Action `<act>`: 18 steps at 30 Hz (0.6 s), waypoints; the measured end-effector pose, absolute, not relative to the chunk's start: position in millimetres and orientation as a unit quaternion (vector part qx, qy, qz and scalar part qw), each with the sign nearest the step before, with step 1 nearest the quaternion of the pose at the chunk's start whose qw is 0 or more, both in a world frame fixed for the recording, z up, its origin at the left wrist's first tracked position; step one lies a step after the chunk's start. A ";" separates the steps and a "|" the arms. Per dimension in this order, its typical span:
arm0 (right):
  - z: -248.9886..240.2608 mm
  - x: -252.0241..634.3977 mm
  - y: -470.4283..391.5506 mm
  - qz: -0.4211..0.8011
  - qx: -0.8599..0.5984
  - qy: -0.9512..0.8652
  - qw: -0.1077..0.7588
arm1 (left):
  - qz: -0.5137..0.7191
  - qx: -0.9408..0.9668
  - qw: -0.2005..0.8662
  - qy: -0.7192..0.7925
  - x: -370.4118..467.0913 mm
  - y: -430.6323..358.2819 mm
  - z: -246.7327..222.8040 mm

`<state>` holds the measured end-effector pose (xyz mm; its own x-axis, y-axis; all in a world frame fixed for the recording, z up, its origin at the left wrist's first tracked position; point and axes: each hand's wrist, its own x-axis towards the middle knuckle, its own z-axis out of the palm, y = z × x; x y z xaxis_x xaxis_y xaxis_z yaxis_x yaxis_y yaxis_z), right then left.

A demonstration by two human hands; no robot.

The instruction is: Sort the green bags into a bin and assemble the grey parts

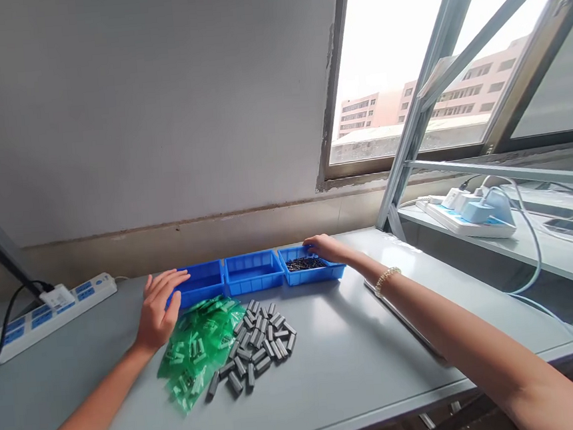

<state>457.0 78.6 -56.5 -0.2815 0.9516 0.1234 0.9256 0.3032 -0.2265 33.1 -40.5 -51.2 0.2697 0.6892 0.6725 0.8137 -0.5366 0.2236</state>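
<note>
Three blue bins stand in a row at the back of the table: the left bin (205, 289), the middle bin (255, 283) and the right bin (314, 276), which holds many small dark screws (303, 264). My left hand (160, 306) is at the left bin's left end, fingers apart, with nothing in it. My right hand (323, 246) rests at the back rim of the right bin; its fingertips are partly hidden. Green plastic bags (198, 350) with small pieces inside lie in front of the left bin. Beside them is a loose pile of grey cylindrical pieces (260, 338).
A white power strip (49, 316) lies at the far left. Under my right forearm is a flat thin object (400, 315). At the right, a metal rack (424, 96) stands by the window, and a shelf holds another power strip (467, 216) with cables.
</note>
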 end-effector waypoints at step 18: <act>-25.0 416.3 -18.6 0.002 -0.460 -0.847 0.267 | -0.123 -0.879 0.011 -0.460 41.3 -126.9 -90.9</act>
<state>416.3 -18.6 -25.0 -0.4354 0.7794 0.4505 0.7777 0.5777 -0.2478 41.3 -126.9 -90.9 0.5458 0.8066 0.2269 0.8119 -0.5760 0.0947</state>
